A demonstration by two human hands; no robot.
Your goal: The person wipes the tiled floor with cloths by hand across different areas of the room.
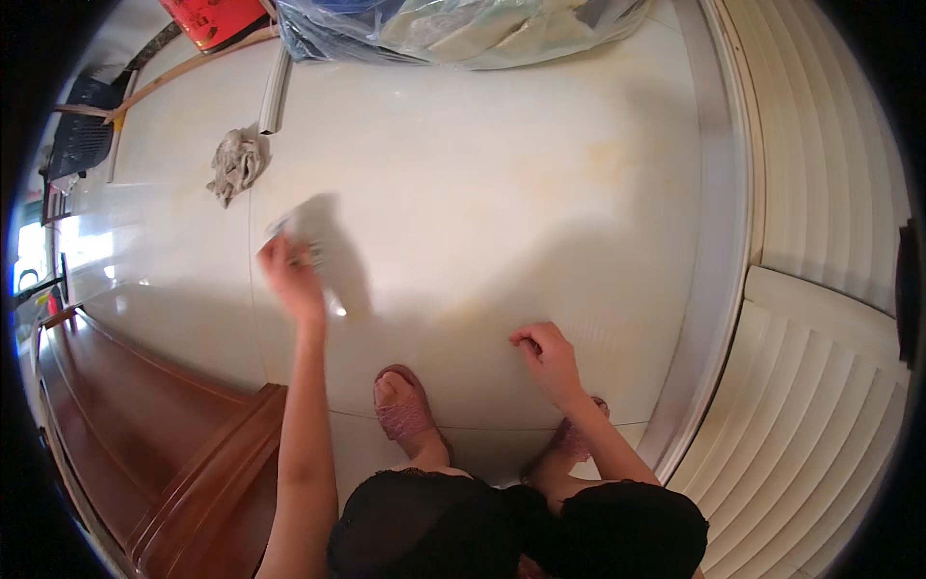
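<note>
My left hand (291, 279) is reached out over the glossy cream tile floor (448, 188), blurred by motion. Its fingers are closed around a small pale thing with dark marks (315, 253); blur hides what it is. My right hand (550, 362) hangs above the floor in front of my right foot, fingers curled in, and no object shows in it. A crumpled greyish rag (237, 165) lies on the tiles beyond my left hand.
Clear plastic wrap around a bulky bundle (499, 32) lies ahead. Near the rag is a pale metal bar (273, 94). A red container (217, 22) and a dark plastic basket (87, 130) stand far left. Brown wooden furniture (166, 434) is at left, ribbed cream panels (810, 405) at right.
</note>
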